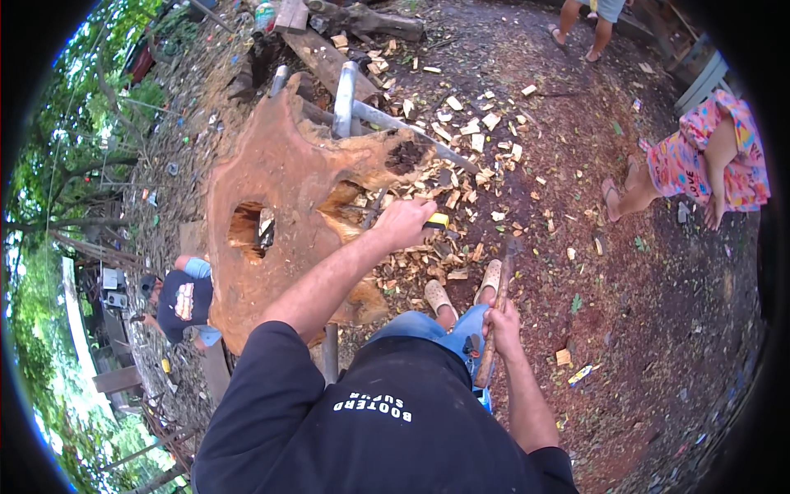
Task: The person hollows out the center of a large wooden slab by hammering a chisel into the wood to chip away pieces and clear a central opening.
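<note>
A large slab of reddish-brown wood (pixel 288 165) with an irregular outline lies to my left, with hollows cut through it. Over its right edge, my left hand (pixel 405 224) is closed round a tool with a black-and-yellow end (pixel 439 221); most of it is hidden in my fist. Beside that fist, a dark metal piece (pixel 375 207) shows at the hollow's edge, and I cannot tell whether it belongs to the same tool. My right hand (pixel 504 325), low by my right leg, is wrapped round a long wooden handle (pixel 486 362), whose dark far end (pixel 512 249) blends into the ground.
Wood chips (pixel 473 132) litter the ground around the slab. Metal pipes (pixel 346 99) and a beam (pixel 317 58) lie at its far side. A person in dark clothing (pixel 183 300) crouches at the left; another in pink patterned clothing (pixel 699 156) is at the right, and bare legs (pixel 580 33) show farther off.
</note>
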Motion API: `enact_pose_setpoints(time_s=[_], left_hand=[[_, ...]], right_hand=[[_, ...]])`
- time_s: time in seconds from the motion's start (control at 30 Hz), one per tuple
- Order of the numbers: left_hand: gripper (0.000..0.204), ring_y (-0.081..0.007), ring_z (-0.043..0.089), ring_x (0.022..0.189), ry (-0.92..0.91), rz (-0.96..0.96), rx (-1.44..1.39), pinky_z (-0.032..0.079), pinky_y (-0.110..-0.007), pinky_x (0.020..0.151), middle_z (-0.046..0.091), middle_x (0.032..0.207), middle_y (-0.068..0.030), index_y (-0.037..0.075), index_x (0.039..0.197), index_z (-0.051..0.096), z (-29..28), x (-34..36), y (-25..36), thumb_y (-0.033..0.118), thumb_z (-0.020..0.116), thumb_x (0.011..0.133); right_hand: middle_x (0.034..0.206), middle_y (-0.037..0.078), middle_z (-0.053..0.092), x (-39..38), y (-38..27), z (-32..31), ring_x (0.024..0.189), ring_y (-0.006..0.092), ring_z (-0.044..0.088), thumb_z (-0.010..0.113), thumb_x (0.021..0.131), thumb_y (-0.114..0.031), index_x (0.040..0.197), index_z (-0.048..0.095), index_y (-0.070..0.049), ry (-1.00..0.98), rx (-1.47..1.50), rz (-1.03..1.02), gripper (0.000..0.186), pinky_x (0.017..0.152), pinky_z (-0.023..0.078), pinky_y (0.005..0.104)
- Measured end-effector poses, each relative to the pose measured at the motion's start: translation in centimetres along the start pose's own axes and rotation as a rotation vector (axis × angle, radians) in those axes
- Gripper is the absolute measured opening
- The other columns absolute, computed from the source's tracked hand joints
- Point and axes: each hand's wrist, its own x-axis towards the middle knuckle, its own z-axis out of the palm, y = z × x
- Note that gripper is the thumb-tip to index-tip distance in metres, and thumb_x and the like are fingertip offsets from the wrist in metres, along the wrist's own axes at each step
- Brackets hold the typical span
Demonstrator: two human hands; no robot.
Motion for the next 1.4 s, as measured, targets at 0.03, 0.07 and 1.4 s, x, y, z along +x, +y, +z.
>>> enact_pose_setpoints(time_s=[0.03,0.07,1.4], left_hand=[[0.031,-0.0353,0.066,0.084,-0.025,-0.012,0.003,0.054,-0.045,0.074,0.063,0.088,-0.016,0.005,0.099,0.055,0.1,0.0,0.0,0.025,0.071,0.081],[0.031,-0.0353,0.066,0.084,-0.025,-0.007,0.003,0.054,-0.045,0.074,0.063,0.088,-0.016,0.005,0.099,0.055,0.1,0.2,0.0,0.025,0.071,0.081],[0.032,-0.0406,0.067,0.082,0.034,-0.039,-0.048,0.053,-0.051,0.074,0.067,0.085,-0.02,0.009,0.109,0.057,1.3,0.0,-2.9,0.017,0.068,0.081]], right_hand=[[0.068,0.004,0.054,0.0,0.0,0.1,0.044,0.013,0.053,0.054,0.081,-0.004,0.104,0.05,-0.002,0.001,-0.018,-0.001,0.023,0.04,0.045,0.0264],[0.068,0.004,0.054,-0.1,0.1,0.1,0.044,0.013,0.053,0.054,0.081,-0.004,0.104,0.05,-0.002,0.005,-0.016,-0.003,0.023,0.04,0.045,0.0264],[0.065,0.005,0.054,5.8,-0.8,11.3,0.047,0.0152,0.056,0.054,0.082,-0.008,0.102,0.047,-0.004,-0.177,-0.145,-0.133,0.022,0.042,0.046,0.0312]])
